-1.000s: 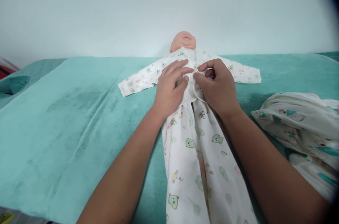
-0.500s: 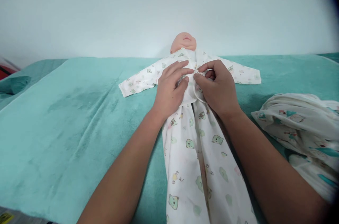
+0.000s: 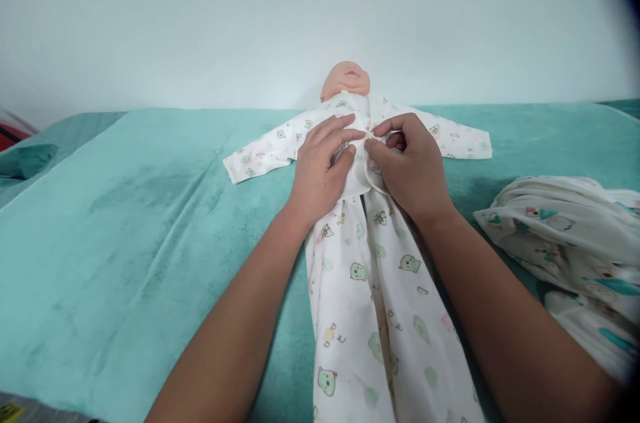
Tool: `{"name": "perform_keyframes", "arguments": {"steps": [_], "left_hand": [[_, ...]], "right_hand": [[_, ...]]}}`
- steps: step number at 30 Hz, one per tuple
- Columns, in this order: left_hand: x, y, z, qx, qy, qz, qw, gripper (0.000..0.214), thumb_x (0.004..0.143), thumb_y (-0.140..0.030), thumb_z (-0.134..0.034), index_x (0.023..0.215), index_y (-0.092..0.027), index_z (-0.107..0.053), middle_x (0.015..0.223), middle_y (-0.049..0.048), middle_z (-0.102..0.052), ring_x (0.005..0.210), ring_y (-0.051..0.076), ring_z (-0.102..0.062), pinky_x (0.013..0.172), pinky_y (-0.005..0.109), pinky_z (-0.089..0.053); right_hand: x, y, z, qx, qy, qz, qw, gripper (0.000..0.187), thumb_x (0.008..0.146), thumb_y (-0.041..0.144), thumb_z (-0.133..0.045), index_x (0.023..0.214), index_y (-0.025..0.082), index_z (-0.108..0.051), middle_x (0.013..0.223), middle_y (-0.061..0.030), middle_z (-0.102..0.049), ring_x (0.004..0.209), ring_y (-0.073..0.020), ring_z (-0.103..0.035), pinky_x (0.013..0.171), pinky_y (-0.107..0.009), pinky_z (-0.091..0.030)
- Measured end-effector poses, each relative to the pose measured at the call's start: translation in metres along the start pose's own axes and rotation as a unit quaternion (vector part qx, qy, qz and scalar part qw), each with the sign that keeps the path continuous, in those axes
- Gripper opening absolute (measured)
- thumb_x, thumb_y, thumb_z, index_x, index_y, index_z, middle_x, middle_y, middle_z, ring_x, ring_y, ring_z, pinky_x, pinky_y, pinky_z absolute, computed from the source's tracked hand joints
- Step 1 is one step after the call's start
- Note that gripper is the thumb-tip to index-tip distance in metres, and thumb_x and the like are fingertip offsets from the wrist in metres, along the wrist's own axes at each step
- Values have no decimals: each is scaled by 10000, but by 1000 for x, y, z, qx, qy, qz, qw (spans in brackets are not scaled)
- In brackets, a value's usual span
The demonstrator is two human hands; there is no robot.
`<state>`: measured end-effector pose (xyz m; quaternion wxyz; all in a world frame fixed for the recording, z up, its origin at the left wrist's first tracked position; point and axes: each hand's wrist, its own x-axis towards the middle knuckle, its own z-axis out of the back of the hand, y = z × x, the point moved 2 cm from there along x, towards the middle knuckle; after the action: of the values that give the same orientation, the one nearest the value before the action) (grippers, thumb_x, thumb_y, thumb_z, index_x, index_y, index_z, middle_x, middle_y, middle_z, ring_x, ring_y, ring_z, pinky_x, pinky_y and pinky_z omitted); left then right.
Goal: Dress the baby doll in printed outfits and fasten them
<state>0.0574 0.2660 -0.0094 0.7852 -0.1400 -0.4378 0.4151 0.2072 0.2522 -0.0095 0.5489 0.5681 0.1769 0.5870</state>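
A baby doll (image 3: 345, 81) lies on its back in a white, animal-print baby top (image 3: 356, 173) and matching trousers (image 3: 350, 316). Its sleeves stretch out to both sides. My left hand (image 3: 323, 163) rests on the front of the top, fingers spread, with the index fingertip close to a small white tie (image 3: 369, 134) at the front opening. Thumb and index finger of my right hand (image 3: 413, 166) pinch at that tie, though its details are too small to make out. Part of the top's front is hidden under both hands.
A teal plush cover (image 3: 125, 243) lies beneath the doll. To the right is a heap of white printed cloth (image 3: 570, 229). A pale wall (image 3: 225, 23) rises behind the doll's head, and a dark red object (image 3: 11, 135) shows at the far left.
Almost nothing differs. Both hands keep their places on the top, and the whole view has shifted by a hair.
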Motion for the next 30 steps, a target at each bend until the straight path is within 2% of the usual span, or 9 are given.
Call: {"name": "perform_keyframes", "arguments": {"steps": [23,30], "left_hand": [[0,1,-1,6,-10,-15,1000,253,977,-237,-472,1123,-276,-674,1426,2,-589,1389,198,-454,1175,434,-384],[0,2,-1,5,-9,-14,1000,248,971,-224,-487,1121,-280,-677,1425,-3,-588,1390,194,-452,1180,432,-383]], "right_hand": [[0,2,0,2,-7,2,1000,136,765,132,-622,825,233,-553,820,10,-529,733,-152,-519,673,-322,-431],[0,1,0,-8,-11,0,1000,143,768,133,-629,834,240,-561,763,13,-516,706,-158,-527,644,-325,-428]]}}
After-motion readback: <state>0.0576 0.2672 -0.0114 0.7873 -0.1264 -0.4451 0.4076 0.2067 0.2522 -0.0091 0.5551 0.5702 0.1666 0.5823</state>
